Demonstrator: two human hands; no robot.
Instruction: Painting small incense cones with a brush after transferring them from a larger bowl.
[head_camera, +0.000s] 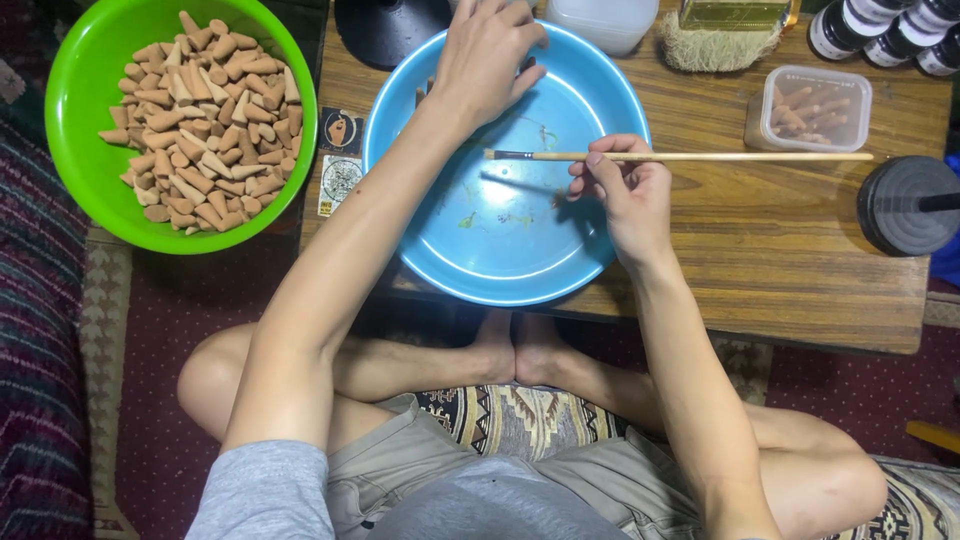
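Observation:
A blue basin (590, 250) sits on a low wooden table (780, 260) in front of me, with faint green smears on its bottom. My right hand (625, 195) grips a thin wooden paintbrush (700, 156) held level over the basin, bristles pointing left. My left hand (488, 55) reaches over the basin's far rim, fingers curled down onto small brown cones there; what it holds is hidden. A green bowl (75, 150) at the left is heaped with several brown clay-coloured cones (200, 125).
A clear plastic box (812, 105) with brown cones stands at the right of the table. Dark bottles (880, 25) line the far right, a black round base (910, 205) stands at the right edge, another black base (385, 30) at the back. My crossed legs lie below the table.

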